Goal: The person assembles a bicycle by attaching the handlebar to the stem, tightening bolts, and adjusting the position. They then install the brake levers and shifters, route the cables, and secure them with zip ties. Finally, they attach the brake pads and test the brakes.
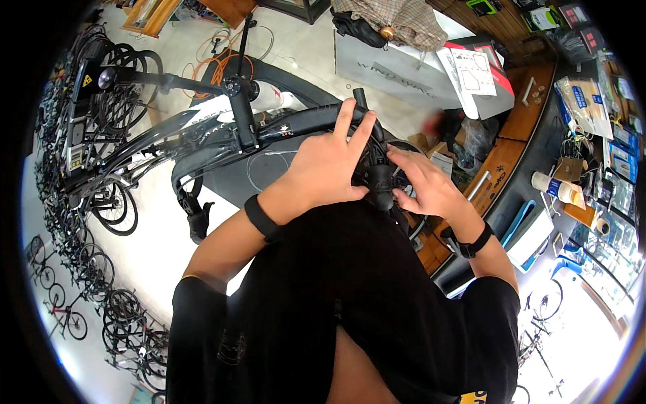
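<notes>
Now | left hand [328,168] flat, fingers spread on black curved bicycle handlebar [306,121] | right hand [424,187] at 3 o'clock pinches black rubber brake-lever hood [381,185] | hood seated, cable [269,156] loose

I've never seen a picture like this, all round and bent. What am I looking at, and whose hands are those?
It is one picture from a wide fisheye camera worn on a person's head, looking down, so straight edges curve toward the rim. No machine here: the two bare hands belong to the wearer, in a black shirt. The left hand lies over the end of a black bicycle handlebar, fingers spread. The right hand touches the black brake lever hood between the hands. Each wrist wears a black band. Around them: rows of parked bicycles on the left, a wooden counter with a white paper cup on the right.
</notes>
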